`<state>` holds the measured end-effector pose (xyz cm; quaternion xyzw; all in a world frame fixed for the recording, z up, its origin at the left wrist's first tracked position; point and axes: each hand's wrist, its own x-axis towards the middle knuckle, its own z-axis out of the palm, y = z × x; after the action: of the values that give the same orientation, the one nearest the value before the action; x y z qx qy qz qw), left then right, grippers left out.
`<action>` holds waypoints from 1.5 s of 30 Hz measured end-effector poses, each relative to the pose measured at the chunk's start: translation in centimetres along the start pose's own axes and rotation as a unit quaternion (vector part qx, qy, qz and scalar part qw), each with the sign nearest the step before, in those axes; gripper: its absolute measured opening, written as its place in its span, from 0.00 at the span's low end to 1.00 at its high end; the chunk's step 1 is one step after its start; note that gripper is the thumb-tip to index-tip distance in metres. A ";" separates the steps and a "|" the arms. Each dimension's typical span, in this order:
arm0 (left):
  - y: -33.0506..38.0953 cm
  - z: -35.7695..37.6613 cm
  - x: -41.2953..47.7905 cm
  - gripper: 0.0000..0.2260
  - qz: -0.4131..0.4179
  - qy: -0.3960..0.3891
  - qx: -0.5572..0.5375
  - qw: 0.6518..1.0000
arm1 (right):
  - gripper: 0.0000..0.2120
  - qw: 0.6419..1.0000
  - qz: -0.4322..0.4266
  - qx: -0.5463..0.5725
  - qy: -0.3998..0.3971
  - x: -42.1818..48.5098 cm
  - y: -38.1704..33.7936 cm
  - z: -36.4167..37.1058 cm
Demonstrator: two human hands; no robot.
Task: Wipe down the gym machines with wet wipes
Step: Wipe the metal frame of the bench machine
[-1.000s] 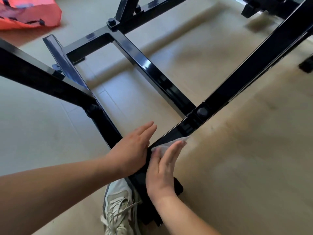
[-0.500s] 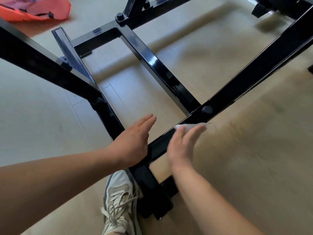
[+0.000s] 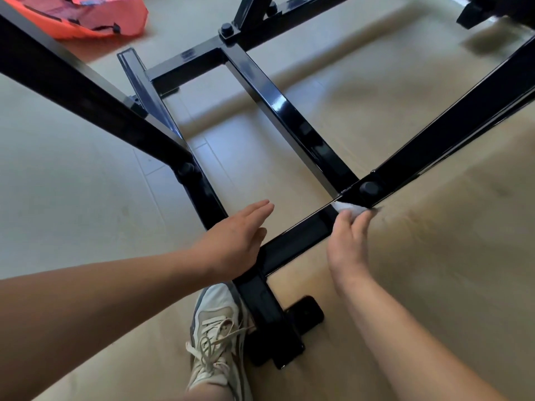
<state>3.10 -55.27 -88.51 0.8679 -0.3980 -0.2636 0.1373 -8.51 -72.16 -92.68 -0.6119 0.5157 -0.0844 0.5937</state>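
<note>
1. Gloss black all over the machine frame, pale streaks of reflected light running along its square tubes
2. Black round bolt caps sit on the joints, matching the tubes
3. White wet wipe, plain, bright against the black rail
4. Floor shows pale grey-beige planks with thin darker seams on the left
5. Over on the right, the floor turns warmer tan, with soft, darker shadow patches
6. Sneaker is off-white and light grey, cream laces, a hint of blue-grey at the toe
7. Top left, a coral-orange bag with dark markings, too blurred to read
</note>
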 end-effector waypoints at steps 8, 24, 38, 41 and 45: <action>0.1 0.0 -0.2 0.24 0.018 -0.001 0.011 1.000 | 0.36 0.979 -0.023 -0.118 -0.165 -12.1 2.4 6.1; 0.3 -0.2 0.0 0.24 0.015 -0.001 0.011 1.000 | 0.30 0.997 -0.037 -0.068 -0.029 -8.0 0.7 4.4; 4.7 -2.2 2.0 0.25 -0.028 0.030 -0.318 0.947 | 0.16 0.984 -0.037 0.124 -0.125 -8.5 -6.1 1.6; 5.0 -3.4 2.9 0.17 -0.041 0.045 -0.303 0.951 | 0.10 0.977 -0.020 0.167 -0.128 -6.8 -7.9 0.2; 5.4 -4.9 4.0 0.02 -0.082 0.078 -0.311 0.944 | 0.17 0.990 -0.126 -0.052 -0.038 -3.2 -9.9 -1.7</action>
<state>4.69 -61.62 -83.47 0.8298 -0.2115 -0.3158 0.4087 -5.97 -73.22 -82.52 -0.7050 0.4149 -0.1080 0.5649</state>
